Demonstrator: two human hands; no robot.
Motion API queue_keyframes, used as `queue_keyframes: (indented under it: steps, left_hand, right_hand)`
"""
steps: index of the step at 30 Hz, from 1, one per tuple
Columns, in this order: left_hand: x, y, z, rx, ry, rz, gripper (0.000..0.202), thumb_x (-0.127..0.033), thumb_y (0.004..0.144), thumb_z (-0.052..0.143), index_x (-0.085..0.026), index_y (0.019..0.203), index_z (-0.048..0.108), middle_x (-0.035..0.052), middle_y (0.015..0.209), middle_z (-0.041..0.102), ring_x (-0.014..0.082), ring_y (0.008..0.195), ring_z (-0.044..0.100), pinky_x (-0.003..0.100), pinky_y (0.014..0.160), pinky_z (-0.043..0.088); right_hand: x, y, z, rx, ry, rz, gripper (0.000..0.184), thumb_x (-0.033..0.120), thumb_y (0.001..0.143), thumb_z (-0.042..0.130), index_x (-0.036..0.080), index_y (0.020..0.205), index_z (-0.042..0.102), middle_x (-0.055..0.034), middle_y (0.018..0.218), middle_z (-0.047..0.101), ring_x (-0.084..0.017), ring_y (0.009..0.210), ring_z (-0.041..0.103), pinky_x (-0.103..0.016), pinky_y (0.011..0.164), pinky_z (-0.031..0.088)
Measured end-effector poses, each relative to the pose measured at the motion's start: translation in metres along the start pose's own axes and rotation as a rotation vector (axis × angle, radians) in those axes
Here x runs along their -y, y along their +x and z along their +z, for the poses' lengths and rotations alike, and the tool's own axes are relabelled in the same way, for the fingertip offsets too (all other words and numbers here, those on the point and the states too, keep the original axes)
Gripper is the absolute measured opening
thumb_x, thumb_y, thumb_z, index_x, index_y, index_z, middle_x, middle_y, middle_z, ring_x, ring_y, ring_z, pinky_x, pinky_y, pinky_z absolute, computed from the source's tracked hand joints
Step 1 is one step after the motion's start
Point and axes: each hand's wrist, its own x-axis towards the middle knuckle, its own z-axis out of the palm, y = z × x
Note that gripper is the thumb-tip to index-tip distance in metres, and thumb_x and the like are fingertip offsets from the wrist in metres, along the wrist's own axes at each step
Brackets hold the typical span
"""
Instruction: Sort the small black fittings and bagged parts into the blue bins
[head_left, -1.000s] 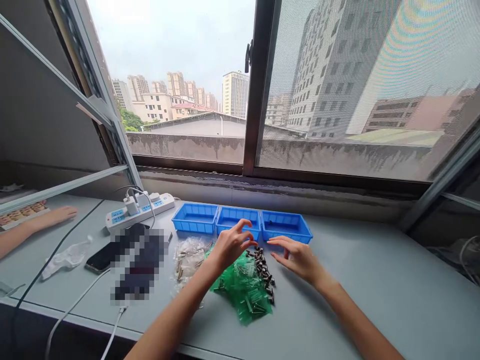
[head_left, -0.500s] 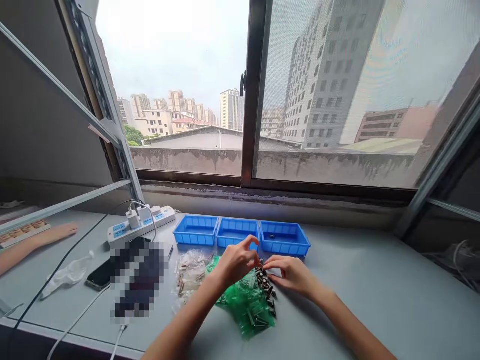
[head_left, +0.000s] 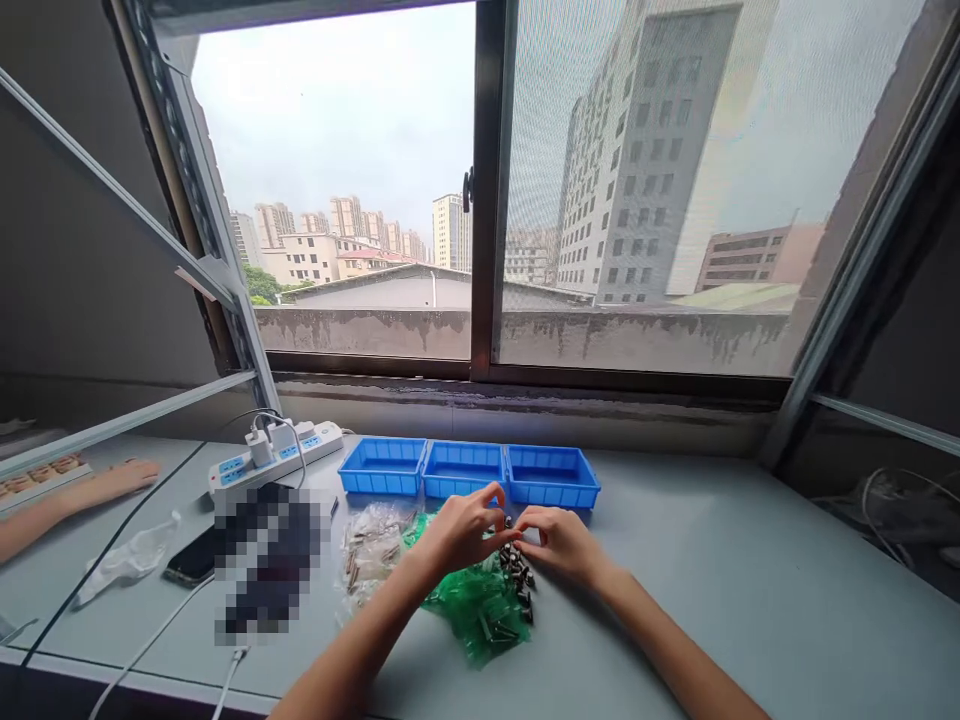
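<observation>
My left hand point(head_left: 466, 532) reaches over the green plastic bags, its thumb and fingers curled inward. My right hand point(head_left: 561, 542) comes from the other side, fingertips pressed together. The fingertips of both hands meet just above a pile of small dark metal pieces that look like screws point(head_left: 517, 572). Whatever is pinched there is too small to make out. The green bags point(head_left: 480, 612) hold slim metal parts and lie partly under my left forearm. Clear plastic bags point(head_left: 369, 545) with more metal parts lie to the left, partly hidden by that forearm.
Behind my hands stand three blue bins in a row: left bin point(head_left: 381, 484), middle bin point(head_left: 454, 487), right bin point(head_left: 559, 492). A power strip point(head_left: 281, 458), a phone point(head_left: 196, 555), cables and crumpled plastic point(head_left: 131, 560) lie left. Another person's hand point(head_left: 124, 478) rests at far left.
The view has shifted slightly, so the bins and hands appear further left. My right hand's fingers have drawn together and closed in on my left hand's fingertips.
</observation>
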Motion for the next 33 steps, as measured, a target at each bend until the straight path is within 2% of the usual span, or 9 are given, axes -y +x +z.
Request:
queue_keyframes:
  steps: [5, 10, 14, 18, 21, 24, 27, 29, 33]
  left_hand:
    - [0.002, -0.002, 0.004, 0.001, -0.017, -0.003, 0.027, -0.034, 0.085, 0.059, -0.017, 0.066, 0.066, 0.0011, 0.094, 0.063, 0.0086, 0.060, 0.060, 0.020, 0.053, 0.041]
    - [0.005, -0.002, 0.011, 0.026, -0.056, -0.046, 0.029, -0.038, 0.084, 0.060, -0.017, 0.066, 0.066, 0.0016, 0.093, 0.063, 0.0096, 0.062, 0.060, 0.020, 0.055, 0.043]
    - [0.012, -0.003, 0.017, -0.028, -0.098, -0.059, 0.030, -0.037, 0.085, 0.059, -0.017, 0.062, 0.064, 0.0018, 0.089, 0.062, 0.0112, 0.072, 0.061, 0.020, 0.061, 0.046]
    - [0.017, -0.005, 0.017, -0.081, -0.064, -0.060, 0.030, -0.037, 0.085, 0.059, -0.018, 0.062, 0.063, 0.0010, 0.087, 0.062, 0.0097, 0.068, 0.061, 0.019, 0.059, 0.047]
    - [0.016, -0.005, 0.015, -0.164, -0.032, -0.063, 0.022, -0.037, 0.086, 0.057, -0.019, 0.075, 0.064, 0.0011, 0.088, 0.062, 0.0098, 0.067, 0.061, 0.020, 0.060, 0.048]
    - [0.015, -0.004, 0.016, -0.246, -0.036, -0.044, 0.021, -0.038, 0.088, 0.054, -0.019, 0.083, 0.061, 0.0014, 0.086, 0.062, 0.0104, 0.064, 0.061, 0.021, 0.057, 0.049]
    - [0.015, -0.004, 0.019, -0.249, -0.057, -0.028, 0.021, -0.039, 0.087, 0.055, -0.018, 0.085, 0.059, 0.0010, 0.085, 0.062, 0.0109, 0.064, 0.062, 0.020, 0.055, 0.049]
    - [0.015, -0.004, 0.021, -0.217, -0.061, -0.021, 0.020, -0.039, 0.087, 0.055, -0.019, 0.086, 0.059, 0.0008, 0.086, 0.062, 0.0105, 0.064, 0.062, 0.020, 0.056, 0.049]
    - [0.008, -0.004, 0.018, -0.204, -0.051, -0.003, 0.021, -0.037, 0.091, 0.049, -0.019, 0.089, 0.060, 0.0015, 0.087, 0.061, 0.0101, 0.064, 0.061, 0.019, 0.054, 0.047]
  right_hand:
    - [-0.004, 0.004, 0.008, -0.046, 0.047, -0.024, 0.011, 0.020, 0.079, 0.061, 0.021, 0.083, 0.071, -0.0005, 0.083, 0.070, -0.013, 0.059, 0.058, -0.022, 0.058, 0.041]
    - [-0.006, 0.000, 0.001, -0.060, -0.031, -0.049, 0.018, 0.019, 0.081, 0.056, 0.024, 0.093, 0.069, -0.0009, 0.091, 0.068, -0.013, 0.059, 0.060, -0.023, 0.060, 0.044]
    - [-0.008, -0.003, -0.011, -0.205, -0.057, -0.062, 0.022, 0.018, 0.084, 0.050, 0.023, 0.096, 0.067, -0.0018, 0.094, 0.065, -0.011, 0.055, 0.058, -0.022, 0.054, 0.044]
    - [-0.004, -0.004, -0.016, -0.356, 0.003, -0.025, 0.025, 0.030, 0.091, 0.044, 0.022, 0.094, 0.067, -0.0032, 0.094, 0.064, -0.009, 0.045, 0.051, -0.023, 0.048, 0.042]
    - [0.002, -0.002, -0.014, -0.419, 0.190, 0.043, 0.033, 0.045, 0.091, 0.044, 0.022, 0.091, 0.068, -0.0045, 0.090, 0.064, -0.010, 0.046, 0.051, -0.024, 0.050, 0.045]
    - [0.007, 0.000, -0.004, -0.463, 0.481, 0.172, 0.046, 0.062, 0.081, 0.052, 0.020, 0.084, 0.069, -0.0072, 0.089, 0.066, -0.010, 0.043, 0.051, -0.026, 0.047, 0.045]
    - [0.009, 0.002, 0.007, -0.401, 0.727, 0.376, 0.057, 0.071, 0.067, 0.060, 0.017, 0.081, 0.070, -0.0068, 0.075, 0.067, -0.009, 0.035, 0.047, -0.025, 0.036, 0.038]
    - [0.011, 0.001, 0.010, -0.360, 0.828, 0.487, 0.060, 0.073, 0.058, 0.065, 0.017, 0.080, 0.071, -0.0044, 0.064, 0.064, -0.009, 0.033, 0.045, -0.023, 0.033, 0.035]
    - [0.018, 0.002, 0.007, -0.345, 0.966, 0.590, 0.061, 0.066, 0.043, 0.077, 0.017, 0.079, 0.071, -0.0040, 0.069, 0.065, -0.005, 0.032, 0.037, -0.020, 0.029, 0.031]
